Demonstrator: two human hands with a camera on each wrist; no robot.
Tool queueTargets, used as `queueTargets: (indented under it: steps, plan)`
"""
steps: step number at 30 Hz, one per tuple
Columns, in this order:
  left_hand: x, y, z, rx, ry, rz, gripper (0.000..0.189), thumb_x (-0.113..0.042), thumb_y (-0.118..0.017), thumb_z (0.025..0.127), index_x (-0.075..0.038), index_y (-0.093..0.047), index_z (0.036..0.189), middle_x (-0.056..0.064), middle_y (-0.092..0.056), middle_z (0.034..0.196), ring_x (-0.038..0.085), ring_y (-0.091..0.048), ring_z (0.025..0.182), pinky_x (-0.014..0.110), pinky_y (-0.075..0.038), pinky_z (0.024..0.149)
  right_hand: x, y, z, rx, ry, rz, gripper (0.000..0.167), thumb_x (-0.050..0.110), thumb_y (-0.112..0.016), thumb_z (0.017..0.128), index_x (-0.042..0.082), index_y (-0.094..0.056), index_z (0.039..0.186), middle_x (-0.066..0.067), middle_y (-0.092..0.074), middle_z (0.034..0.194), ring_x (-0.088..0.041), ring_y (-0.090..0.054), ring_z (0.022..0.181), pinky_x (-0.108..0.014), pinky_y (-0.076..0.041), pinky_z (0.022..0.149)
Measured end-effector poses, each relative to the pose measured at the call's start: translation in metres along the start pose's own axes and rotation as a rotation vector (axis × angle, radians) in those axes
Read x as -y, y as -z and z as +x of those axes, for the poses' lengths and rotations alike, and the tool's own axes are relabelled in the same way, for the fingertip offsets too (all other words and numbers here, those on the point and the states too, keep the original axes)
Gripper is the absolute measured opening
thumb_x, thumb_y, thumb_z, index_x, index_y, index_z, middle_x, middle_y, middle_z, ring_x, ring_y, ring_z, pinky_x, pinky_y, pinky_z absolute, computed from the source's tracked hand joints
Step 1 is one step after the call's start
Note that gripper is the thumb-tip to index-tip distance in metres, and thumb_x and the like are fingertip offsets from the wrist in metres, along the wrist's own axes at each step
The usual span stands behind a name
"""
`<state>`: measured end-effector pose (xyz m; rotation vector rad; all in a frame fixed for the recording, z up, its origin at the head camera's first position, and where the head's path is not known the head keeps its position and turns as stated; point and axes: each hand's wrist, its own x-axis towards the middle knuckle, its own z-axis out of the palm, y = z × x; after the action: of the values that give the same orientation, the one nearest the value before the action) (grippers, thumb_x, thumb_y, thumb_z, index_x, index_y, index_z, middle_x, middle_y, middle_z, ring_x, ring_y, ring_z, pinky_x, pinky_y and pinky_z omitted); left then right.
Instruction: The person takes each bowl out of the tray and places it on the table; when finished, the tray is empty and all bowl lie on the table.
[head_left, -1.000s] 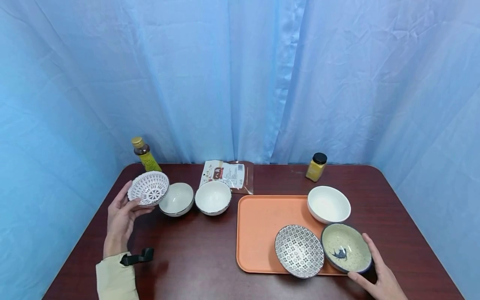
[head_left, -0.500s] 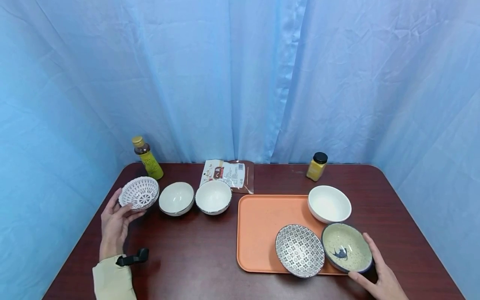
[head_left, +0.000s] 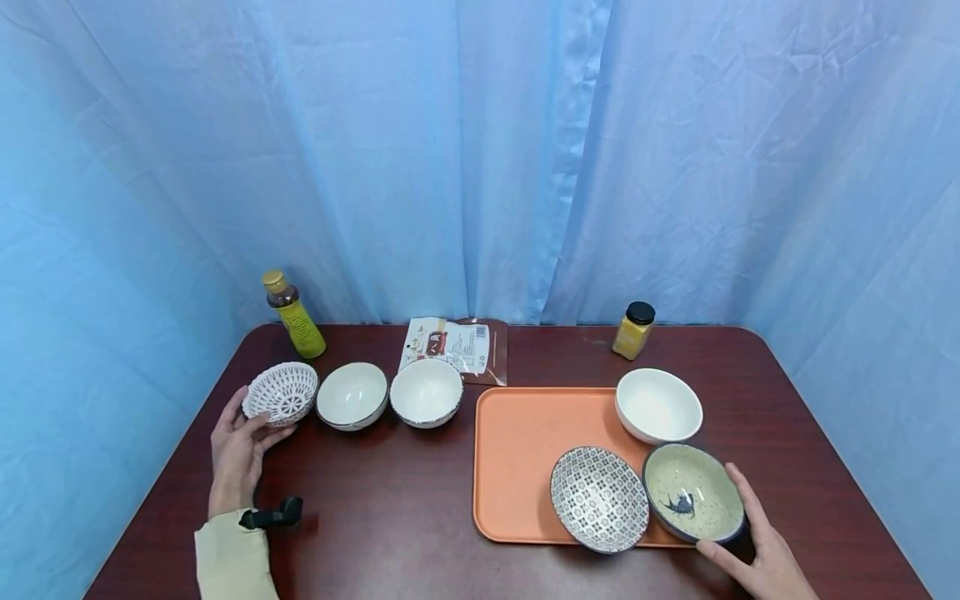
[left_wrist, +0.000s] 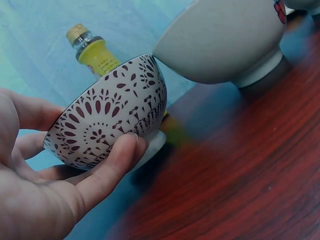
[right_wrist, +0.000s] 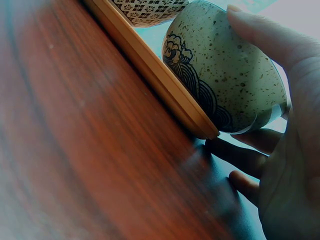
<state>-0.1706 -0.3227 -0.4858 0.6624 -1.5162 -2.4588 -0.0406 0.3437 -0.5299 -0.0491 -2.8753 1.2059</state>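
At the left of the head view, my left hand (head_left: 236, 454) holds a small bowl with a dark petal pattern (head_left: 281, 393), thumb and fingers spread around its side. In the left wrist view the thumb presses the outer wall of this bowl (left_wrist: 107, 110), low near its foot. It sits right beside a plain white bowl with a dark rim (head_left: 352, 396). My right hand (head_left: 765, 542) grips a speckled green bowl (head_left: 693, 492) at the tray's right front corner. In the right wrist view the thumb lies at the rim of the green bowl (right_wrist: 225, 70), fingers under its side.
An orange tray (head_left: 517, 467) carries a black-and-white patterned bowl (head_left: 600, 500) and a white bowl (head_left: 658, 407). Another white bowl (head_left: 426, 393) stands left of it, before a spice packet (head_left: 450, 346). A sauce bottle (head_left: 298, 321) and a yellow jar (head_left: 633, 332) stand at the back.
My left hand has moved the petal-patterned bowl leftward and down, from overlapping the neighbouring white bowl to beside it. The right hand and the green bowl have stayed in place.
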Motion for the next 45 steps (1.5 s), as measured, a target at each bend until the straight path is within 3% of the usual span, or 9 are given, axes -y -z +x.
queueTargets:
  steps: [5,8,15,24,29,33,38,42,45]
  plan:
    - [0.002,0.000,0.003,-0.020,0.018,0.014,0.070,0.005,-0.047,0.100,-0.025,-0.027,0.159,0.003,-0.031,0.158,0.013,-0.072,0.073,0.032,-0.064,0.061,-0.001,-0.002,-0.002,-0.027,0.032,0.004,0.100,0.028,-0.068,0.092,0.028,0.002,0.163,0.005,0.002,0.169,0.034,0.001,0.122,-0.068,-0.008,0.121]
    - [0.003,0.001,0.002,-0.010,0.020,0.016,0.070,0.005,-0.047,0.100,-0.025,-0.025,0.160,0.002,-0.034,0.153,0.013,-0.072,0.071,0.032,-0.064,0.061,-0.001,-0.003,-0.002,-0.035,0.044,0.006,0.099,0.027,-0.068,0.092,0.028,0.002,0.163,0.011,0.002,0.168,0.034,0.000,0.123,-0.060,-0.004,0.123]
    - [0.006,0.007,0.002,0.059,0.013,0.054,0.072,-0.002,-0.047,0.103,-0.028,-0.016,0.162,-0.003,-0.043,0.133,0.014,-0.074,0.068,0.029,-0.064,0.063,0.000,-0.001,-0.001,-0.012,0.017,0.010,0.101,0.028,-0.068,0.092,0.028,0.004,0.162,-0.003,0.002,0.170,0.034,0.001,0.121,-0.081,-0.018,0.108]
    - [0.009,0.011,0.003,0.120,0.008,0.098,0.079,-0.008,-0.047,0.104,-0.035,0.000,0.162,-0.002,-0.039,0.138,0.011,-0.075,0.073,0.027,-0.064,0.068,-0.001,0.000,0.000,-0.001,0.008,0.010,0.101,0.029,-0.068,0.092,0.028,0.005,0.162,-0.009,0.002,0.170,0.034,0.003,0.121,-0.083,-0.019,0.107]
    - [0.009,0.013,0.003,0.134,0.006,0.113,0.080,-0.016,-0.048,0.105,-0.036,0.006,0.161,-0.007,-0.050,0.122,0.012,-0.075,0.075,0.027,-0.065,0.070,0.000,0.000,0.000,0.000,0.005,0.000,0.101,0.030,-0.068,0.092,0.027,0.005,0.162,-0.013,0.000,0.170,0.034,0.004,0.121,-0.082,-0.020,0.106]
    - [0.005,0.015,0.000,0.084,0.014,0.170,0.079,-0.025,-0.048,0.105,-0.034,0.007,0.161,-0.009,-0.051,0.120,0.011,-0.074,0.072,0.027,-0.064,0.069,0.000,0.000,0.000,-0.001,0.004,0.001,0.101,0.029,-0.068,0.092,0.028,0.005,0.162,-0.012,0.000,0.170,0.035,0.003,0.120,-0.082,-0.022,0.105]
    - [-0.008,0.016,-0.008,-0.042,-0.035,0.228,0.075,-0.028,-0.049,0.105,-0.031,-0.001,0.162,0.007,-0.032,0.155,0.008,-0.071,0.063,0.025,-0.063,0.062,0.000,0.000,0.000,-0.004,0.007,-0.002,0.101,0.029,-0.068,0.092,0.028,0.004,0.162,-0.007,0.001,0.170,0.035,0.001,0.119,-0.081,-0.027,0.101]
    - [-0.022,0.019,-0.018,-0.076,-0.099,0.198,0.074,-0.024,-0.050,0.104,-0.028,-0.004,0.162,0.011,-0.012,0.169,0.008,-0.072,0.062,0.025,-0.063,0.060,0.000,0.000,0.000,0.002,0.003,-0.002,0.101,0.029,-0.068,0.092,0.029,0.005,0.162,-0.010,0.001,0.170,0.034,0.002,0.119,-0.081,-0.028,0.100]
    - [-0.033,0.016,-0.025,-0.090,-0.154,0.171,0.073,-0.022,-0.052,0.103,-0.027,-0.009,0.162,0.012,-0.021,0.167,0.009,-0.073,0.062,0.024,-0.063,0.060,0.000,0.001,0.000,0.004,-0.001,-0.005,0.101,0.030,-0.068,0.093,0.029,0.005,0.162,-0.014,0.000,0.170,0.034,0.003,0.120,-0.081,-0.028,0.099]
